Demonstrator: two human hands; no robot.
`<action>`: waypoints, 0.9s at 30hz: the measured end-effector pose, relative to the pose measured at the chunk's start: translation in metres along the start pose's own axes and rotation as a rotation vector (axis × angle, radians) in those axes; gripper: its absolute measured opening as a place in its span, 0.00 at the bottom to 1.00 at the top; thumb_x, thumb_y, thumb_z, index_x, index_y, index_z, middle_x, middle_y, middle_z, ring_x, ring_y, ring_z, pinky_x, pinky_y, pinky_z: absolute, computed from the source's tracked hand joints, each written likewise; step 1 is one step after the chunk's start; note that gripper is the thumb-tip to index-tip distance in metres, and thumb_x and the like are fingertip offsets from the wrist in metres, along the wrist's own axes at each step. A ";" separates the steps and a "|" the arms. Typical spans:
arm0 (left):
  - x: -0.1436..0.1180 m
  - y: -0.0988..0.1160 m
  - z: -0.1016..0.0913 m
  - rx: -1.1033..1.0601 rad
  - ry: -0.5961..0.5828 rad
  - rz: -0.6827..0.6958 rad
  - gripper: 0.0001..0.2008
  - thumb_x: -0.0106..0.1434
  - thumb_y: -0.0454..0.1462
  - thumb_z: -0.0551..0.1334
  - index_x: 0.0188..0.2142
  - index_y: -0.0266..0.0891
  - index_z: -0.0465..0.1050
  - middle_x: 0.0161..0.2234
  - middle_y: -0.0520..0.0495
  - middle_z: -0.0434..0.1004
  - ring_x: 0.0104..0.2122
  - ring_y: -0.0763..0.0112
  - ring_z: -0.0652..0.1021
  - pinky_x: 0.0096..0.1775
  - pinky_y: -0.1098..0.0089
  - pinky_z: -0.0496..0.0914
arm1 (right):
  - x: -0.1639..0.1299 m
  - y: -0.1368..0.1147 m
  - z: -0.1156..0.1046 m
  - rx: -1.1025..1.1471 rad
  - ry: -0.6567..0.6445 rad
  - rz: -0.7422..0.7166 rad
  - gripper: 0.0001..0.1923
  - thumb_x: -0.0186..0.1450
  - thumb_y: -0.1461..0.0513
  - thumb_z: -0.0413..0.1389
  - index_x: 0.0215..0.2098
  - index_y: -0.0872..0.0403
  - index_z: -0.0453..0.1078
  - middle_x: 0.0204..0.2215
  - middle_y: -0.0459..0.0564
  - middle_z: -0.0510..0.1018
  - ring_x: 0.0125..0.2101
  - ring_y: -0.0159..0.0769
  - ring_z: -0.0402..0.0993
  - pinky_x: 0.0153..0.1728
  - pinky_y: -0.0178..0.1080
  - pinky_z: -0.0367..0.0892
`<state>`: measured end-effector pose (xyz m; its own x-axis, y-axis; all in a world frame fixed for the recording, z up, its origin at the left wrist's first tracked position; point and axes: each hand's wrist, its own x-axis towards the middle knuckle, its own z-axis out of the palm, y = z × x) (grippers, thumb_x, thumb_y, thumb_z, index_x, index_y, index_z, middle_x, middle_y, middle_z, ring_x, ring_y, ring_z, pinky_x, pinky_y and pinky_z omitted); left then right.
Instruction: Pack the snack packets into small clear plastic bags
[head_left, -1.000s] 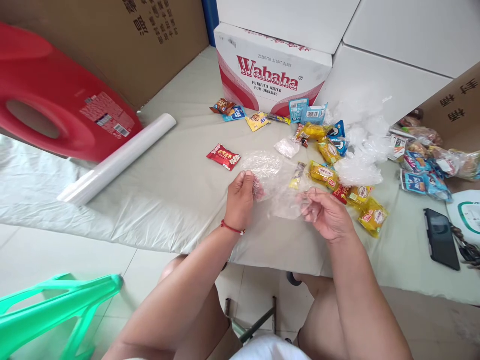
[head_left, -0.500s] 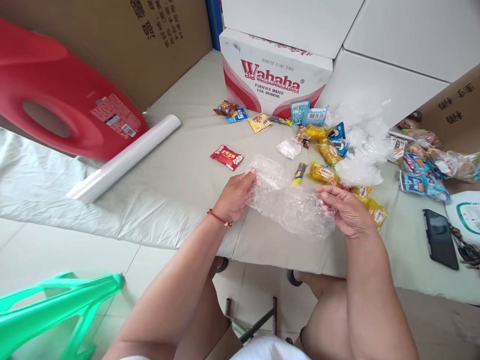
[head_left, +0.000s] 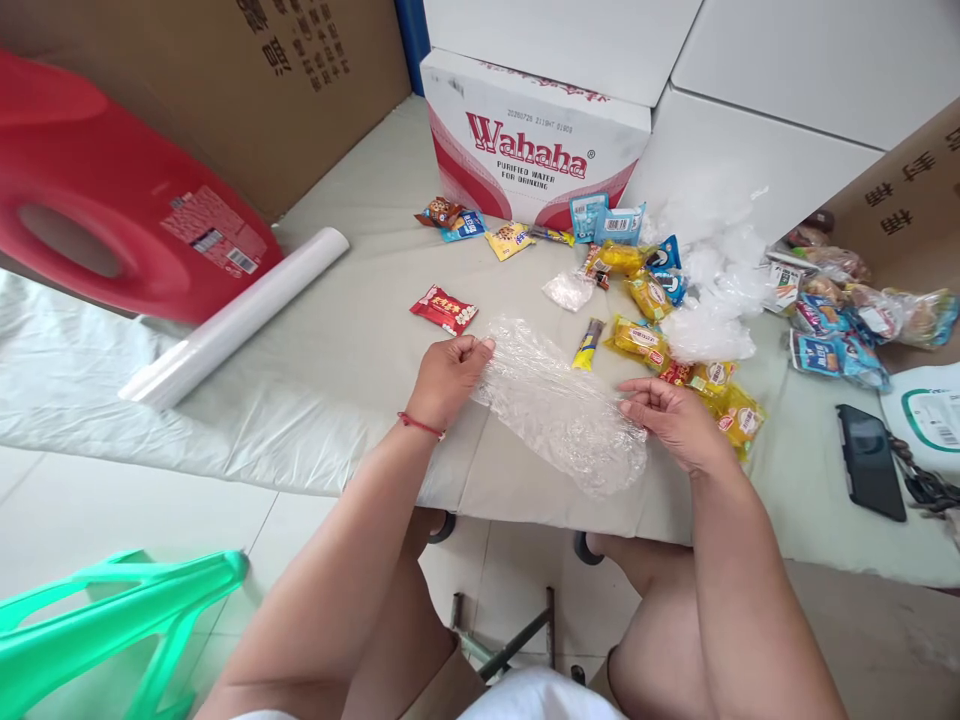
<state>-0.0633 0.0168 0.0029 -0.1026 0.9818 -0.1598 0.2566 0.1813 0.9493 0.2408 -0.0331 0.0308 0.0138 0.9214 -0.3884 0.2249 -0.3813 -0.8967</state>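
Observation:
A crinkled clear plastic bag [head_left: 566, 420] is stretched between my two hands, above the front part of the covered table. My left hand [head_left: 450, 380], with a red cord bracelet at the wrist, pinches its left edge. On the other side my right hand [head_left: 675, 420] grips the right edge between thumb and fingers. Just beyond my left hand lies a red snack packet [head_left: 444, 310]. A small yellow-and-dark stick packet [head_left: 589, 345] rests behind the bag. Several yellow-wrapped snacks [head_left: 637, 340] lie close to my right hand.
A white film roll [head_left: 240, 315] lies at left beside a big red jug [head_left: 150, 190]. The Wahaha carton [head_left: 536, 140] stands behind. Crumpled clear bags [head_left: 712, 300], more snack packs [head_left: 840, 350] and a phone [head_left: 870, 460] are at right. A green stool [head_left: 135, 610] stands on the floor.
The clear plastic bag has been spread flatter and pulled more taut between my hands, its lower edge now hanging nearer the table's front. The view has shifted slightly.

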 end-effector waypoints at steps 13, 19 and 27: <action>-0.070 0.019 0.054 -0.286 -0.285 -0.035 0.21 0.64 0.54 0.62 0.26 0.42 0.67 0.20 0.54 0.66 0.21 0.74 0.67 0.25 0.70 0.62 | -0.035 -0.006 0.054 -0.548 0.283 -0.776 0.08 0.72 0.59 0.55 0.40 0.48 0.77 0.35 0.49 0.77 0.32 0.34 0.72 0.33 0.37 0.67; -0.075 0.022 0.060 -0.629 -0.309 -0.262 0.21 0.54 0.52 0.72 0.27 0.39 0.70 0.26 0.53 0.71 0.25 0.75 0.71 0.26 0.74 0.66 | -0.053 0.008 0.081 -0.840 -0.015 -0.993 0.15 0.72 0.67 0.50 0.44 0.47 0.78 0.32 0.48 0.79 0.30 0.33 0.72 0.29 0.35 0.64; -0.069 0.019 0.052 -0.712 -0.259 -0.340 0.13 0.55 0.46 0.70 0.29 0.36 0.80 0.31 0.45 0.81 0.31 0.69 0.79 0.34 0.70 0.74 | -0.047 -0.006 0.066 -0.477 -0.181 -0.736 0.13 0.74 0.58 0.52 0.35 0.51 0.75 0.29 0.48 0.75 0.29 0.32 0.71 0.30 0.35 0.65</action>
<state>-0.0012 -0.0444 0.0181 0.1821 0.8774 -0.4439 -0.4271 0.4772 0.7680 0.1749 -0.0789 0.0401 -0.4385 0.8791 0.1868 0.4975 0.4105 -0.7641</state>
